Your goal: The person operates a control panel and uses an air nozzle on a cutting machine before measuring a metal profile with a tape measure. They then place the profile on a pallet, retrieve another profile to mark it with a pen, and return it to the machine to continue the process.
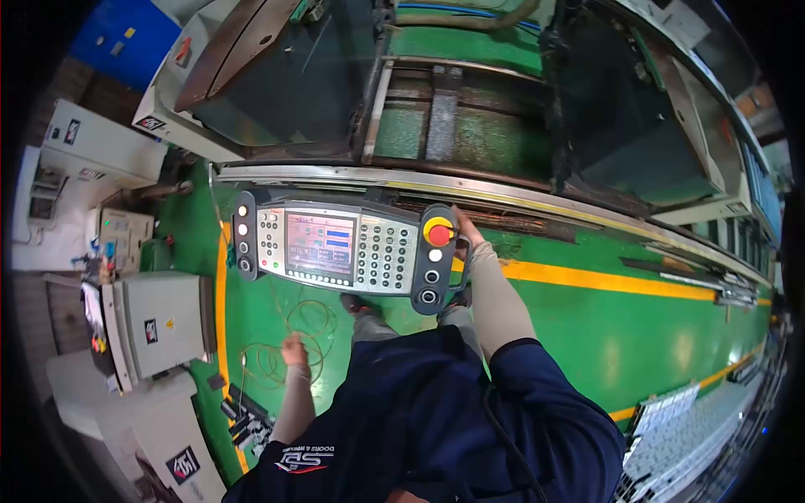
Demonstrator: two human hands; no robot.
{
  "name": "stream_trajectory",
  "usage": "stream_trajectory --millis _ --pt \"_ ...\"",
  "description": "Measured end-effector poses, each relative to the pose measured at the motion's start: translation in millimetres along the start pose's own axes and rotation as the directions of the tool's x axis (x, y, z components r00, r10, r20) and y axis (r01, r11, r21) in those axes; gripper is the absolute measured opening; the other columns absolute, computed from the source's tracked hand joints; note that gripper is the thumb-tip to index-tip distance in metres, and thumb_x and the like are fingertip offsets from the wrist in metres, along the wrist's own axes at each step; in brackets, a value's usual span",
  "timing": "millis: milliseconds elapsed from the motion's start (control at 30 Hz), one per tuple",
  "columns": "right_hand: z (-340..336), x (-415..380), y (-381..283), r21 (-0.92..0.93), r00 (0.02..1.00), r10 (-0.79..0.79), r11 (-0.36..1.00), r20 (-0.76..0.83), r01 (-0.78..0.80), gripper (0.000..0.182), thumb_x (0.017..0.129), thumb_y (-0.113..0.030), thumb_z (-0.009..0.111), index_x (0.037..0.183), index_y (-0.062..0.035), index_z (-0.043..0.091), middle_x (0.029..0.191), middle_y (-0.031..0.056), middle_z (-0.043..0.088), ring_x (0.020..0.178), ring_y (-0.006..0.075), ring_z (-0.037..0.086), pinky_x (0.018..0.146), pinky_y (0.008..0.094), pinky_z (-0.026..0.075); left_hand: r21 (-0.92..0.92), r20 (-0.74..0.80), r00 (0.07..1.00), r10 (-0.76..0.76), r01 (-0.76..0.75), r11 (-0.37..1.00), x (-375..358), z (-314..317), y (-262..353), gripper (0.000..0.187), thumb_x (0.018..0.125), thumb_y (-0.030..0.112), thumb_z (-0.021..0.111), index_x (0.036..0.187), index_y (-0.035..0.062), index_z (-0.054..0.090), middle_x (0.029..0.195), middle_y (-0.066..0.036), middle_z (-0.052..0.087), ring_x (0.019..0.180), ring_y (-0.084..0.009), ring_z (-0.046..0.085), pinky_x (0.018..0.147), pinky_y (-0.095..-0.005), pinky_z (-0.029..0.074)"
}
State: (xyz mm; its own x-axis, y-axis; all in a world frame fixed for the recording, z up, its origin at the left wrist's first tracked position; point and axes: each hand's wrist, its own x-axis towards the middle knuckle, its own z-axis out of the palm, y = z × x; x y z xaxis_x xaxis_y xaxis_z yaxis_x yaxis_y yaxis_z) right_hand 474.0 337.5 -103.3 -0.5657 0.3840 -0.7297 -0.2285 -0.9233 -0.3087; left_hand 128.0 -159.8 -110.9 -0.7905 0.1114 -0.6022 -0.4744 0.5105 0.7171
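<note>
A grey control panel (381, 256) with a lit screen (319, 243), rows of round keys and black end pieces stands in front of me. My right hand (466, 226) is closed around the upper part of the black side handle (462, 267) at its right end, beside the red emergency stop button (438, 234). Some of those fingers are hidden behind the panel. My left hand (293, 349) hangs low at my left side, apart from the panel and above a coiled thin hose (312, 323) on the floor. Its fingers are small and blurred.
A long metal rail (503, 191) runs behind the panel, before large dark machine housings (277, 92). Grey cabinets (159, 323) stand at the left. Yellow lines (587, 278) mark the green floor. Metal profiles (696, 436) lie stacked at the lower right.
</note>
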Motion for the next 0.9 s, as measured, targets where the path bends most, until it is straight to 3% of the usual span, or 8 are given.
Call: stream_trajectory --millis 67,167,300,433,500,567,700,900 --pt "16.1 0.2 -9.1 0.22 1.0 -0.016 0.975 0.026 0.01 0.031 0.094 -0.039 0.058 0.105 -0.0095 0.063 0.091 0.0085 0.069 0.072 0.021 0.066 0.055 0.0344 0.056 0.202 0.033 0.965 0.258 -0.26 0.944 -55.9 23.8 -38.1 0.024 0.089 0.021 0.07 0.09 -0.0013 0.062 0.08 -0.007 0.067 0.07 -0.0146 0.06 0.066 -0.031 0.051" --pt "5.2 -6.3 -41.7 0.298 0.923 -0.382 0.876 -0.055 0.38 0.032 0.097 -0.035 0.056 0.109 -0.0067 0.061 0.094 0.0076 0.066 0.076 0.0187 0.062 0.058 0.0313 0.053 0.339 0.084 0.977 0.194 -0.211 0.917 -133.7 52.3 -49.3 0.025 0.089 0.023 0.07 0.093 -0.0005 0.062 0.084 -0.009 0.068 0.073 -0.0158 0.064 0.065 -0.0302 0.051" --pt "82.4 -122.1 -77.7 0.275 0.852 -0.44 0.889 0.283 0.367 0.028 0.098 -0.028 0.054 0.116 -0.0064 0.054 0.1 0.01 0.063 0.08 0.0195 0.062 0.068 0.0373 0.055 0.153 0.138 0.985 0.1 -0.121 0.981 -207.4 110.9 -2.3 0.023 0.091 0.024 0.067 0.093 0.0023 0.061 0.08 -0.006 0.066 0.07 -0.0141 0.064 0.057 -0.0273 0.05" --pt "153.7 -175.8 0.5 -0.105 0.744 0.031 0.993 0.668 0.053 0.04 0.094 -0.033 0.064 0.126 -0.0115 0.052 0.114 0.0065 0.063 0.097 0.0205 0.064 0.067 0.0382 0.057 0.008 0.178 0.916 0.359 -0.366 0.931 -219.2 158.3 59.0 0.015 0.092 0.017 0.065 0.09 0.0025 0.06 0.079 -0.003 0.064 0.069 -0.0102 0.061 0.057 -0.0249 0.049" --pt "172.0 -218.8 22.8 -0.303 0.664 0.199 0.952 0.721 0.044 0.039 0.091 -0.015 0.067 0.126 -0.0086 0.052 0.107 0.0058 0.064 0.095 0.0182 0.064 0.071 0.0364 0.058 -0.016 0.126 0.647 0.752 -0.757 0.653 -240.3 202.1 130.7 0.012 0.094 0.013 0.063 0.088 0.0034 0.059 0.075 -0.001 0.06 0.064 -0.0077 0.055 0.057 -0.0226 0.045" --pt "152.4 -211.6 47.4 -0.34 0.48 0.229 0.927 0.847 0.158 0.042 0.09 -0.013 0.068 0.127 -0.0078 0.05 0.109 0.0056 0.063 0.094 0.0177 0.063 0.071 0.0356 0.058 -0.254 0.091 0.797 0.596 -0.561 0.788 -213.7 218.2 165.2 0.012 0.096 0.013 0.061 0.089 0.004 0.057 0.072 0.0 0.055 0.062 -0.0072 0.049 0.056 -0.0219 0.041" --pt "91.0 -258.4 -38.1 -0.359 0.522 0.363 0.926 0.772 -0.114 0.043 0.091 -0.014 0.066 0.127 -0.0126 0.043 0.12 0.0161 0.06 0.101 0.0251 0.065 0.079 0.039 0.057 -0.314 0.248 0.626 0.739 -0.67 0.673 -279.0 307.9 288.7 0.012 0.101 0.017 0.054 0.097 0.0055 0.054 0.074 0.0 0.052 0.065 -0.0069 0.046 0.057 -0.0225 0.037" --pt "-32.1 -307.4 -141.9 -0.145 0.884 -0.094 0.973 0.459 0.179 0.047 0.096 -0.021 0.059 0.138 -0.0167 0.039 0.124 0.0197 0.059 0.109 0.0299 0.063 0.083 0.0471 0.056 -0.52 0.633 0.466 0.618 -0.336 0.785 -329.7 477.8 412.5 0.043 0.101 0.037 0.053 0.131 0.007 0.047 0.116 -0.012 0.062 0.104 -0.0216 0.062 0.085 -0.0338 0.05"
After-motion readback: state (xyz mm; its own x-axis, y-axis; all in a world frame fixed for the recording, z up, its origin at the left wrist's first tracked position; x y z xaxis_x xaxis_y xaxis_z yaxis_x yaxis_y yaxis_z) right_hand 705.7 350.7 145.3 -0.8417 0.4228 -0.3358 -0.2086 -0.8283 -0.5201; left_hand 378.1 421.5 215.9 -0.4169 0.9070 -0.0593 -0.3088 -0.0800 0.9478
